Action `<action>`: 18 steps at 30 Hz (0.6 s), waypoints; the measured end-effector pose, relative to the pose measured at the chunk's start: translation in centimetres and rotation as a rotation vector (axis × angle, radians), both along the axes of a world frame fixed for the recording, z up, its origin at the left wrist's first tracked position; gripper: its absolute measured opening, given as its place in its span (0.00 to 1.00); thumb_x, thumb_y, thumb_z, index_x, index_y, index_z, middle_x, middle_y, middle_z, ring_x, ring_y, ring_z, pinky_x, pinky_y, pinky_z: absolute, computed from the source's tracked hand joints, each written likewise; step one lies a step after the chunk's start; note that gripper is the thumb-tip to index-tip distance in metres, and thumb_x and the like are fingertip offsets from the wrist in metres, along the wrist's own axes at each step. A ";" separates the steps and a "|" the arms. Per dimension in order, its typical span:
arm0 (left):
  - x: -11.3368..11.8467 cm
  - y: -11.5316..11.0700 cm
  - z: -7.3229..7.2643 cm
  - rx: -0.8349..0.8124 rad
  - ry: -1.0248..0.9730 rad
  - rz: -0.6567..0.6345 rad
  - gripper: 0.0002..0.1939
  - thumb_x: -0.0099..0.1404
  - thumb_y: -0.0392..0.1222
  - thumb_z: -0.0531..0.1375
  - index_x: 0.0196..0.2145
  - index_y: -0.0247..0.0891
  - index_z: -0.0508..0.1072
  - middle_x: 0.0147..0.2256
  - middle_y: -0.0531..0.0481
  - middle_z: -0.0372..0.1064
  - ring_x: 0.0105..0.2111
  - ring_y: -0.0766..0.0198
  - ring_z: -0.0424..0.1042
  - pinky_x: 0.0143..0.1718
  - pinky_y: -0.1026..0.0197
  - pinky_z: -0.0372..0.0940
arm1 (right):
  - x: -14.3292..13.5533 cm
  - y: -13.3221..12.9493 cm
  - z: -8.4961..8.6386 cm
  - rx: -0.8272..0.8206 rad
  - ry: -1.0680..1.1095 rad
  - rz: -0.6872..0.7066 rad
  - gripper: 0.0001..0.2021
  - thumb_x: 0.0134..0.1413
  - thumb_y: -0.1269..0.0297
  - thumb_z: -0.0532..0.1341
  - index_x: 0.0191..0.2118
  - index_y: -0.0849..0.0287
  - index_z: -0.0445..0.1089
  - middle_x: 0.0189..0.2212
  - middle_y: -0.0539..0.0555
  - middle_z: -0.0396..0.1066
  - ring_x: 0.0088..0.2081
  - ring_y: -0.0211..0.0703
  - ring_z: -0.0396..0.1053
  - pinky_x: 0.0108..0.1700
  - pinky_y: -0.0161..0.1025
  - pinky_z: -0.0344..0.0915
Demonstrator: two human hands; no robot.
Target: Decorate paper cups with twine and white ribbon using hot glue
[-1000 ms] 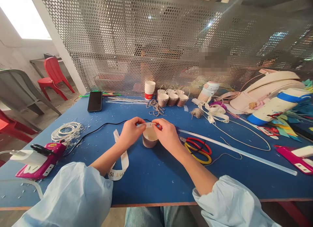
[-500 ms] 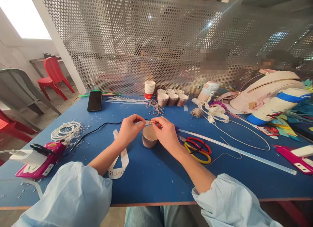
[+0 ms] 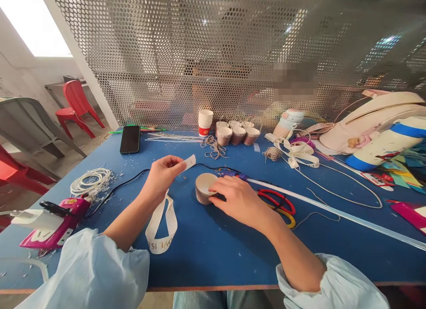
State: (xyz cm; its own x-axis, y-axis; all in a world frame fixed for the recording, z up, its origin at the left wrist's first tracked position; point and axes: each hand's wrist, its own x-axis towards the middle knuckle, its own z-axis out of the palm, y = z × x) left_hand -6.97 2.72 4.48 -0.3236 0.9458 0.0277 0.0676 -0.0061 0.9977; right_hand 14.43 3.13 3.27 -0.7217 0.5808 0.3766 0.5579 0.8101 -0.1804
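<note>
My left hand (image 3: 163, 174) pinches a white printed ribbon (image 3: 160, 245). One short end sticks out past the fingertips, and the rest hangs below the hand and loops on the table. Just right of it, a small twine-wrapped paper cup (image 3: 201, 194) stands upright, its pale inside showing. My right hand (image 3: 244, 200) grips the right side of this cup, thumb low on the wall and fingers at the rim. Beyond that hand lies a blue glue gun (image 3: 234, 173) with a long clear glue stick (image 3: 313, 199). Scissors (image 3: 282, 202) with red and yellow handles are partly hidden by the hand.
Several wrapped cups (image 3: 237, 134) and a paper cup stack (image 3: 205, 123) stand at the back. Twine (image 3: 214, 147), a phone (image 3: 129, 139), a cord coil (image 3: 90, 181) and a pink power strip (image 3: 60, 227) lie around. Bottles and a bag (image 3: 376, 123) are at right.
My hands have moved apart. The right let go of the ribbon and came down onto the cup; the left drew the ribbon end away to the left.
</note>
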 end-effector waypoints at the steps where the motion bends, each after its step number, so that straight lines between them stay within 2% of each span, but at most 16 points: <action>1: -0.1 -0.1 -0.1 -0.008 -0.016 -0.011 0.14 0.46 0.47 0.68 0.25 0.35 0.73 0.21 0.56 0.63 0.20 0.73 0.53 0.19 0.67 0.46 | -0.1 -0.2 0.0 0.049 -0.037 0.008 0.04 0.57 0.72 0.63 0.31 0.60 0.72 0.31 0.52 0.74 0.36 0.44 0.69 0.39 0.40 0.59; 5: 0.0 -0.7 -0.2 -0.053 -0.052 -0.058 0.15 0.47 0.48 0.68 0.26 0.35 0.72 0.21 0.57 0.61 0.20 0.74 0.52 0.18 0.69 0.46 | -0.9 -1.5 -0.1 0.164 -0.060 0.047 0.09 0.60 0.72 0.60 0.28 0.61 0.71 0.25 0.51 0.70 0.30 0.42 0.66 0.33 0.41 0.55; 8: 0.4 -1.2 0.0 -0.088 -0.064 -0.090 0.15 0.47 0.48 0.69 0.26 0.35 0.72 0.21 0.57 0.60 0.20 0.75 0.51 0.18 0.70 0.45 | -1.2 -2.6 0.0 0.147 -0.038 0.073 0.08 0.59 0.72 0.61 0.28 0.61 0.72 0.25 0.51 0.70 0.29 0.42 0.66 0.32 0.41 0.55; 10: 0.7 -1.5 0.2 -0.104 -0.074 -0.109 0.15 0.47 0.47 0.69 0.26 0.35 0.72 0.21 0.57 0.60 0.20 0.76 0.51 0.18 0.70 0.45 | -1.1 -2.8 0.0 0.103 0.050 0.084 0.05 0.59 0.69 0.62 0.32 0.61 0.73 0.28 0.52 0.72 0.31 0.43 0.68 0.34 0.41 0.58; 12: 0.8 -1.6 0.4 -0.125 -0.085 -0.125 0.15 0.47 0.47 0.69 0.26 0.34 0.72 0.21 0.57 0.60 0.19 0.76 0.50 0.18 0.70 0.45 | -0.9 -2.4 -0.1 0.044 0.239 0.070 0.04 0.60 0.68 0.62 0.36 0.62 0.73 0.32 0.55 0.74 0.34 0.44 0.70 0.37 0.41 0.62; 15: 0.8 -1.8 0.4 -0.170 -0.105 -0.160 0.16 0.46 0.48 0.70 0.25 0.34 0.72 0.20 0.58 0.59 0.18 0.77 0.49 0.17 0.70 0.43 | -0.8 -1.0 -0.4 -0.097 0.521 -0.081 0.05 0.61 0.69 0.59 0.40 0.60 0.72 0.36 0.55 0.75 0.31 0.39 0.68 0.37 0.38 0.65; 18: 0.8 -1.9 0.3 -0.205 -0.114 -0.218 0.16 0.46 0.47 0.70 0.24 0.34 0.71 0.20 0.58 0.59 0.17 0.77 0.49 0.17 0.69 0.42 | -1.1 0.7 -0.6 -0.395 0.637 -0.240 0.09 0.59 0.64 0.59 0.42 0.59 0.73 0.37 0.54 0.76 0.27 0.37 0.67 0.33 0.37 0.66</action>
